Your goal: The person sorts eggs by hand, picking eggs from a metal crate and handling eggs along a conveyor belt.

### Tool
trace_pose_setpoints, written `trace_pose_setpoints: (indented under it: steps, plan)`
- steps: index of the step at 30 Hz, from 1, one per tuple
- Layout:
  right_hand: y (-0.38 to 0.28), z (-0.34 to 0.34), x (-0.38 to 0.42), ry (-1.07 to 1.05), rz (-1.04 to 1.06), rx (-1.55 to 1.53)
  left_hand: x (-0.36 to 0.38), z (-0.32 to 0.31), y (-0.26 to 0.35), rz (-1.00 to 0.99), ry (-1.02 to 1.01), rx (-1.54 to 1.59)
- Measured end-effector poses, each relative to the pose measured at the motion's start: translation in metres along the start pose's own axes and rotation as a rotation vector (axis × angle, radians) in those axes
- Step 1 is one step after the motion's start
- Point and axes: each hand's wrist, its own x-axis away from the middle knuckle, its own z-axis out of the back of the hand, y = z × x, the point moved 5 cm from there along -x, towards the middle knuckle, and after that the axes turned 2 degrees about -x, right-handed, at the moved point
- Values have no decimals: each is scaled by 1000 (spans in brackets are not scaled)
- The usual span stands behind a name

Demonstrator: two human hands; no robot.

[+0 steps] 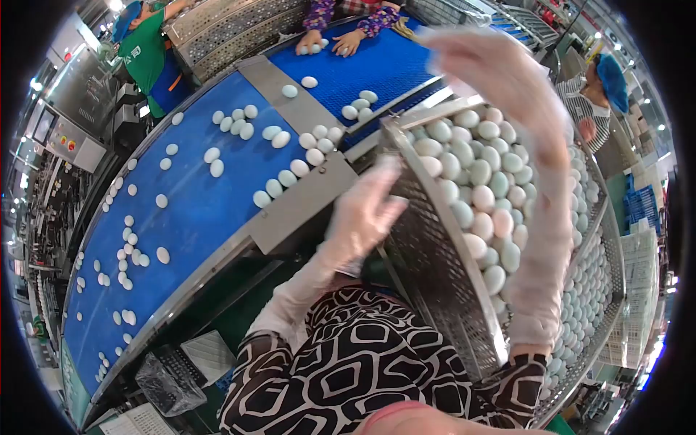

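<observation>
- a metal mesh basket [428,268], tipped up on its side, is packed with pale green, white and pinkish eggs [478,181]; they lie heaped against its lower wall, which faces the camera.
- under and behind the basket a larger wire-walled bin [605,290] holds many more eggs, filling it out to its curved right rim.
- the person's left hand [366,210], in a thin clear glove, lies flat against the mesh of the basket's near wall just below its top corner; the fingers are spread and loose, pressing rather than clenching.
- the right hand [482,58], also gloved, is raised above the basket's far rim; it is blurred, the fingers look extended and nothing shows in them.
- left of the basket a blue conveyor belt [196,217] curves away with single eggs scattered along it and a cluster bunched against the grey metal divider [297,203].
- the basket's top corner sits just beside that divider and the belt's edge; the belt surface between the scattered eggs is mostly bare blue.
- at the far end another person's two hands [330,42], in purple patterned sleeves, rest on a second blue section among a few eggs.
- a worker in green [145,51] stands at the upper left, and another in a blue cap [602,90] at the right beyond the bin.
</observation>
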Motion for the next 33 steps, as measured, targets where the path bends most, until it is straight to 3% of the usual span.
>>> trace_pose_setpoints:
  steps: [2, 3, 5, 7, 8, 9, 11, 15, 18, 23, 27, 32, 33]
  plan:
    - [-13, -71, -90, -68, 110, -135, 33, 54, -95, 228, 23, -285]
    - [-12, -115, -131, -110, 55, -194, 52, 83, -140, 309, 42, -426]
    - [0, -217, -184, -91, 157, -33, 90, 138, -212, 458, 55, -624]
    - [15, -323, -213, -60, 184, 186, 128, 173, -260, 643, -41, -503]
    - [62, -398, -210, -75, 96, -288, 139, 174, -284, 779, -106, -460]
    - [63, -431, -185, -135, -35, -159, 144, 170, -303, 921, -176, -416]
    - [54, -435, -133, -131, -168, -167, 134, 162, -305, 929, -197, -229]
    - [82, -451, -80, -52, -311, -96, 103, 146, -323, 892, -186, -182]
    - [104, -459, -71, 53, -177, -78, 69, 136, -330, 939, -220, -112]
    - [134, -454, -126, 113, -280, -39, 22, 93, -354, 890, -364, -163]
    - [176, -457, -162, 162, -380, -30, -11, 57, -368, 800, -239, -139]
    - [212, -440, -201, 193, -501, 45, -67, 17, -403, 752, -382, -181]
    - [216, -437, -209, 199, -521, 53, -80, 5, -414, 654, -350, -255]
